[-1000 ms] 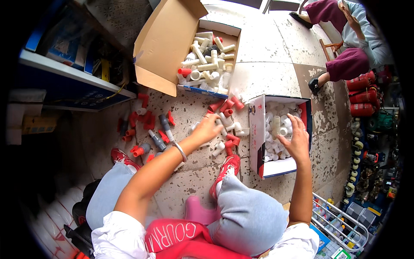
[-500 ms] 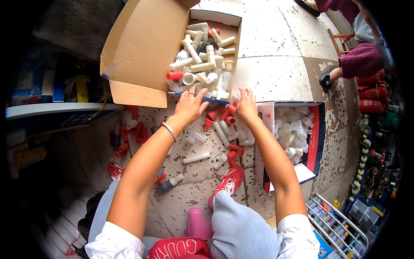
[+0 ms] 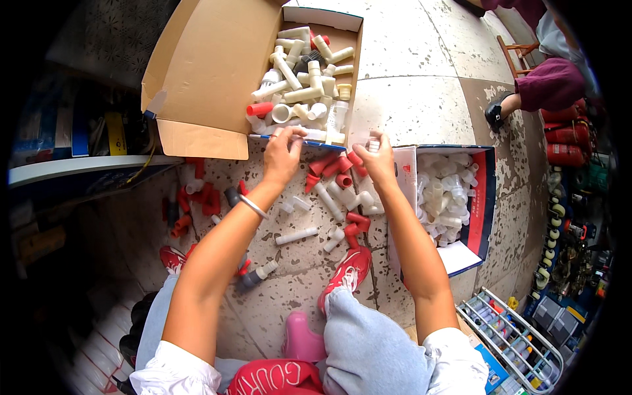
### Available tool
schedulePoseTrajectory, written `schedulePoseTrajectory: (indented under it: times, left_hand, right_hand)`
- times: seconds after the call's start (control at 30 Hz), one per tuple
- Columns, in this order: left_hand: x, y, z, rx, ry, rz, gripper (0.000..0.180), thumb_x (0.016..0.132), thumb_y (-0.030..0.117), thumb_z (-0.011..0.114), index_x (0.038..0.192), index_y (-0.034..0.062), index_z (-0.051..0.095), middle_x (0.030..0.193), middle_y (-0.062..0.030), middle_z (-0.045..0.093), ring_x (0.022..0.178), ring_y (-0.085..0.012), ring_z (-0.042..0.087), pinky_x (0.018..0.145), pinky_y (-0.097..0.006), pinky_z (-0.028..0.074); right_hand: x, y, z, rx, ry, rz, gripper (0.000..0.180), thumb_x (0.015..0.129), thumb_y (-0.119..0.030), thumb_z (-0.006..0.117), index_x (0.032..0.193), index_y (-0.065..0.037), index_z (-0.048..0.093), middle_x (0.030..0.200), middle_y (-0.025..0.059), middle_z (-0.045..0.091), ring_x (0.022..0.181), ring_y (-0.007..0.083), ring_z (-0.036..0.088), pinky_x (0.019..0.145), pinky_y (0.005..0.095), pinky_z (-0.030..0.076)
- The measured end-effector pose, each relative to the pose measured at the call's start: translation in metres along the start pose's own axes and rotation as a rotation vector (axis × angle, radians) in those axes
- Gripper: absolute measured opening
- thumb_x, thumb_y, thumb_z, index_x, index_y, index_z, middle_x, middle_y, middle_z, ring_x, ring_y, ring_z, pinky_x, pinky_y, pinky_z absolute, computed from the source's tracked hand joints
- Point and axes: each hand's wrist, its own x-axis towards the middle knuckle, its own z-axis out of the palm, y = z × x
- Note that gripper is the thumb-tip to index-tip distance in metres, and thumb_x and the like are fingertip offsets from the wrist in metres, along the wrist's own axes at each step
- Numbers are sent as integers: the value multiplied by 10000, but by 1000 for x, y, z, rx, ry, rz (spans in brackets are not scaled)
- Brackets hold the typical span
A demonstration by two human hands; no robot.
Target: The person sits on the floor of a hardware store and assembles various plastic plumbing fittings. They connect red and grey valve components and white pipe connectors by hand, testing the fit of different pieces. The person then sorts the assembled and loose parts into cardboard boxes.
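"Since I can't see it, where are the person's 2 hands?"

"Both reach forward to the near edge of an open brown cardboard box with a blue rim (image 3: pixel 197 76), its lid folded out to the left. Off-white plastic pipe fittings (image 3: pixel 303 94) are heaped inside, some red and dark grey pieces among them."

"What does each hand hold?"

"The right hand (image 3: pixel 380 164), just beside the box's near right corner, has thumb and fingers closed on a small white plastic piece (image 3: pixel 374 146); its shape is too small to tell. The left hand (image 3: pixel 282 159) is at the near rim with fingers bent; I cannot tell whether it grips anything."

"What has just changed?"

"1 second ago, the right hand was inside the white-walled box with a red and dark blue lining (image 3: pixel 403 174), and the left was over the floor pieces. Now both are at the brown box, so the handling seems centred there."

"And between the hands and the feet?"

"Red plastic elbow fittings (image 3: pixel 358 222) and a straight white plastic tube (image 3: pixel 296 236) lie loose on the speckled tile floor (image 3: pixel 421 108)."
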Motion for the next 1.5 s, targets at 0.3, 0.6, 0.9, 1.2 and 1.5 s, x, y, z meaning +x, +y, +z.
schedulePoseTrajectory:
  times: [0.3,0.6,0.9,1.2,1.5]
  left_hand:
    - [-85,82,20,-243,-253,148,216,873,25,637,1077,12,568,909,-133,688,831,-235,686,746,-338,524]
    - [-118,25,9,-64,-217,87,308,821,6,626,1115,42,541,1011,-130,595,946,-268,632,843,-357,500]
    - [-141,-50,-5,510,-368,-20,489,761,49,679,1218,175,557,1235,-130,516,1108,-340,539,923,-442,477]
    - [-131,-46,1,560,-409,-86,527,761,99,717,1251,168,536,1113,-140,545,1031,-357,573,887,-433,497]
    - [-138,-67,4,262,-377,-249,480,759,157,721,1211,130,562,1129,-153,554,1052,-349,581,893,-421,496]
  right_hand:
    - [-84,-31,-41,484,-368,145,494,823,-197,742,1239,-32,534,985,37,633,829,104,600,589,236,456]
    - [-114,-78,-140,-416,204,-310,441,808,-233,714,1151,-4,558,1193,109,563,1031,225,568,855,347,473]
    - [-25,-63,-52,-783,11,-594,398,827,-189,682,1166,-4,587,1217,163,583,1137,345,560,966,400,453]
    - [108,11,49,-1294,182,-955,271,847,-110,537,1108,-87,607,1160,136,607,1195,304,535,1040,526,348]
    - [42,-41,15,-869,92,-790,202,808,-93,654,1007,-109,618,1002,105,655,1019,304,590,921,424,418]
